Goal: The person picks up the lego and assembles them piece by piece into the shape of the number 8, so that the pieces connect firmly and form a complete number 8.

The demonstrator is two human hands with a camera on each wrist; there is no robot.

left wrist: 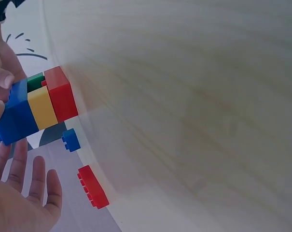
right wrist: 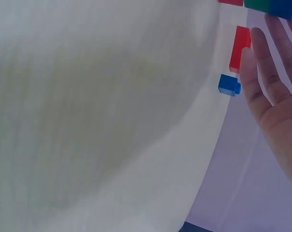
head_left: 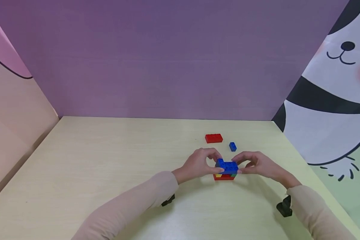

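Observation:
A stack of toy building bricks stands on the table: a red brick (head_left: 224, 178) at the bottom, a yellow brick (left wrist: 42, 107) and a green brick (left wrist: 35, 81) side by side above it, and a blue brick (head_left: 230, 167) on top. The blue layer rises higher at its left end. My left hand (head_left: 199, 163) pinches that end, thumb in front and index finger behind. At the other end, my right hand (head_left: 259, 164) holds the blue brick between thumb and index finger. In the left wrist view, the left hand's other fingers are spread off the stack.
Behind the stack lie a loose red brick (head_left: 214, 138) and a small blue brick (head_left: 232, 146), apart from each other. The pale table (head_left: 123, 150) ends at a purple back wall (head_left: 168, 66). A panda-printed panel (head_left: 327, 133) borders the right side.

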